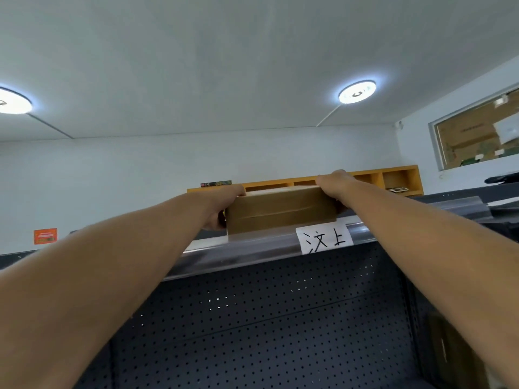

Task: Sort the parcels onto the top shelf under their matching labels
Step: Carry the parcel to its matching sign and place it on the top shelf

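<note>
A brown cardboard parcel sealed with tape rests on the front of the top shelf, just left of a white paper label with handwritten black characters. My left hand grips the parcel's left end, fingers wrapped around its side. At the other end my right hand holds the top right corner. Both arms reach up and forward from the bottom of the view.
A dark perforated back panel fills the space below the shelf edge. Behind the shelf hangs an orange wall cubby unit. A brown box sits low on the right. An orange sign is on the left wall.
</note>
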Demonstrator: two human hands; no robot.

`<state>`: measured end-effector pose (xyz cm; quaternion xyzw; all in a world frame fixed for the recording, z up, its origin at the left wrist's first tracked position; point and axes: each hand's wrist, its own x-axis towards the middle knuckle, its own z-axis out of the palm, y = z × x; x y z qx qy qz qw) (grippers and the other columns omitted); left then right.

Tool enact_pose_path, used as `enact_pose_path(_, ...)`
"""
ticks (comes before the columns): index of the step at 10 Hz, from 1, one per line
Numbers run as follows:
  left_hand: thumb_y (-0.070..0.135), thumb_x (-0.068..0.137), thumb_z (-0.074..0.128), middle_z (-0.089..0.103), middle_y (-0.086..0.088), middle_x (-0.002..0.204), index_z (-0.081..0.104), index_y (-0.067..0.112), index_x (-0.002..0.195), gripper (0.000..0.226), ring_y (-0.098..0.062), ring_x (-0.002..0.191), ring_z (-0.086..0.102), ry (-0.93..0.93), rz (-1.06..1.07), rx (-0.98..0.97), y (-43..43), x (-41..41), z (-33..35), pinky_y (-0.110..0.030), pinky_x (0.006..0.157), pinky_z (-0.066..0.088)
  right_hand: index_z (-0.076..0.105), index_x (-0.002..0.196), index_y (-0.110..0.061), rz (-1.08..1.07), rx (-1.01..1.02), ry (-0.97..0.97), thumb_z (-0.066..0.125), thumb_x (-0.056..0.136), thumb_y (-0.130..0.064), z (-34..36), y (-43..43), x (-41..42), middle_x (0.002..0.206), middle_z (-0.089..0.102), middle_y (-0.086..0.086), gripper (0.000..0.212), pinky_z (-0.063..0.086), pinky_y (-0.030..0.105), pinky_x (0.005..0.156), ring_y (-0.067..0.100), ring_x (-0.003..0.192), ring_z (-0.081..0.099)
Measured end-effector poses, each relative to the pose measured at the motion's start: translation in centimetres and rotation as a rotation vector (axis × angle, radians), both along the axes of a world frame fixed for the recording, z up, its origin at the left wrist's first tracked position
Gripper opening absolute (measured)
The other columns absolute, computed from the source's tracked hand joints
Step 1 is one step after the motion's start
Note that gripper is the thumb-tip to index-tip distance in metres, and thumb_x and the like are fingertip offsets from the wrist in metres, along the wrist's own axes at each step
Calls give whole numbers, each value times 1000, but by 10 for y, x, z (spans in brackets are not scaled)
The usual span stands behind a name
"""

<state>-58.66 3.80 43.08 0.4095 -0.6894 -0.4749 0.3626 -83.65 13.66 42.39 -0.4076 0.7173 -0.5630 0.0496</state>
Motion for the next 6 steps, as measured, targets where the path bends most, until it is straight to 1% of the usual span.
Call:
enact_pose_path(1,31,102,61,60,-11,121,57,12,128,33,-25,106,64,-33,80,-129,6,0,4,-41,97,61,58,112,-2,-110,56,247,46,108,-37,7,15,5,104,67,22,37,65,52,88,40,91,73)
enact_pose_path(2,41,105,49,59,-12,124,55,4,139,51,-31,116,63,-133,203,-363,19,6,3,-46,106,56,55,82,-9,-243,58,559,45,108,-35,7,34,17,84,63,13,37,56,38,71,26,68,61)
enact_pose_path(3,44,108,46,58,-15,135,41,5,155,62,-30,111,59,-334,295,-685,43,22,-5,-40,86,49,60,89,-12,-311,87,825,52,103,-35,0,55,28,79,62,7,28,48,34,65,24,70,58)
enact_pose_path(4,40,107,52,55,-12,156,42,13,158,58,-31,128,61,-409,300,-1012,68,50,-19,-38,93,51,64,105,-14,-274,49,919,54,102,-35,-16,82,46,89,69,7,24,59,40,75,27,81,66)
enact_pose_path(5,36,104,56,67,-6,129,56,13,139,42,-24,107,66,-384,269,-1163,92,84,-34,-39,91,56,66,113,-15,-228,-68,976,56,101,-34,-40,102,72,96,71,5,24,62,40,74,24,83,67)
enact_pose_path(6,32,103,58,67,1,118,60,14,128,31,-18,100,63,-343,285,-1298,113,119,-56,-35,84,56,69,119,-15,-164,-219,1002,60,100,-30,-66,113,104,108,74,5,26,60,35,72,20,87,67)
